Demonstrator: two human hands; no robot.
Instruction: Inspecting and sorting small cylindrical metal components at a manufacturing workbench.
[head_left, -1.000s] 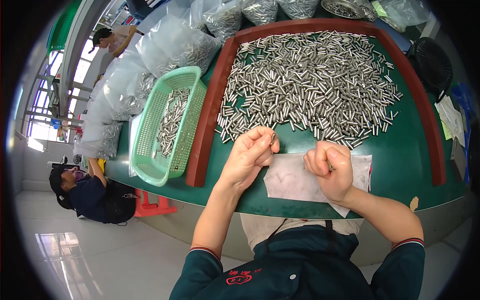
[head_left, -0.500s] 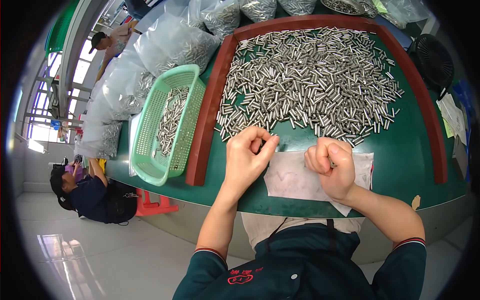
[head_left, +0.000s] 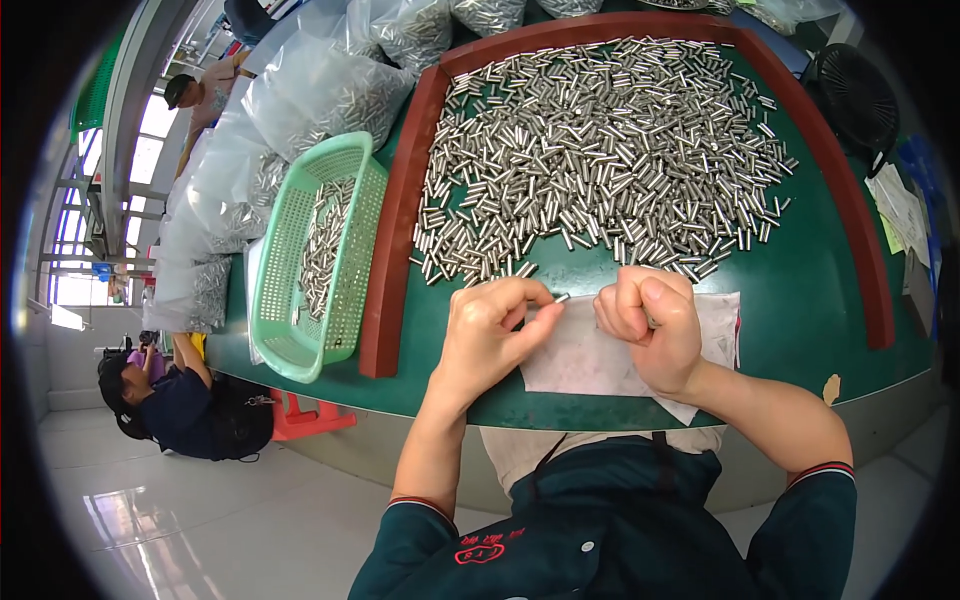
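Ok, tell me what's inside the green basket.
The green basket holds a loose line of small metal tubes along its middle, with bare mesh floor around them. The near wall hides the floor just behind it.

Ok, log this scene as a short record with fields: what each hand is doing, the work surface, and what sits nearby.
left hand: pinching a small metal pin at its fingertips
right hand: closed in a fist above the white sheet; contents hidden
surface: green table with a red-brown rim
pile: loose metal pins spread beyond the hands
left side: green basket holding some pins
beyond the basket: clear bags of pins
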